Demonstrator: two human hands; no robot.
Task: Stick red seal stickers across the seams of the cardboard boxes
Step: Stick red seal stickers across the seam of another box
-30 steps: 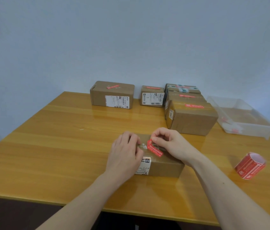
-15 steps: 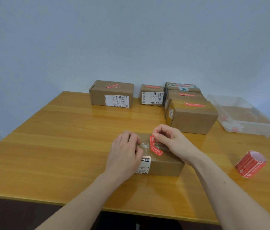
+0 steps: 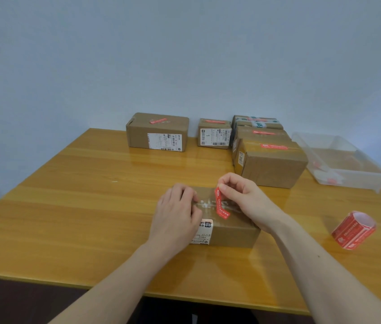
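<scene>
Small parcel-packing spot: plain wall (image 3: 184,54), wooden surface (image 3: 79,206), labelled cardboard boxes (image 3: 158,132) far side, sticker roll (image 3: 353,230) near right.

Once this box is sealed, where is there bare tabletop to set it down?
Bare: the table left of the left hand, and between near box and sticker roll. Crowded: far right, sealed boxes beside the clear bin.

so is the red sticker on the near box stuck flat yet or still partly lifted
Partly lifted. The sticker's lower end lies on the near box, while the right hand pinches its upper end above the taped seam.
</scene>
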